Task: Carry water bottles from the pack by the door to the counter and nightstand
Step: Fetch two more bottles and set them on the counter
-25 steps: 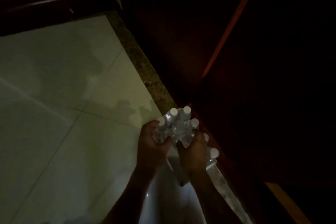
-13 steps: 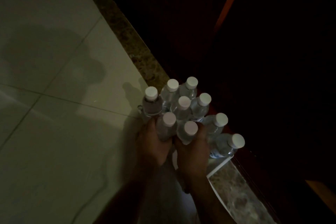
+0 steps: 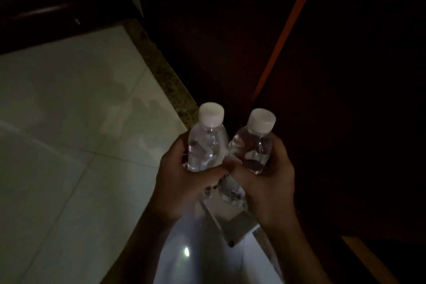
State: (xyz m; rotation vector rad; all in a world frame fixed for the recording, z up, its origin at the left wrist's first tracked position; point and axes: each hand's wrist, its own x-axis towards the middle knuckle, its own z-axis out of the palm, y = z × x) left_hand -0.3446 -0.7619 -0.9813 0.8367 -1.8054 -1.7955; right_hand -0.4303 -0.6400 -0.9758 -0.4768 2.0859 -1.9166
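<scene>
Each hand held a water bottle upright, caps up; the left hand (image 3: 182, 177) curled round the left bottle (image 3: 206, 143), the right hand (image 3: 268, 180) round the right bottle (image 3: 254, 145); both bottles touched, above the floor (image 3: 69, 145) beside the dark door (image 3: 230, 41).

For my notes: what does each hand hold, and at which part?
Left hand grips one water bottle around its body. Right hand grips another bottle the same way. Both caps are free.
</scene>
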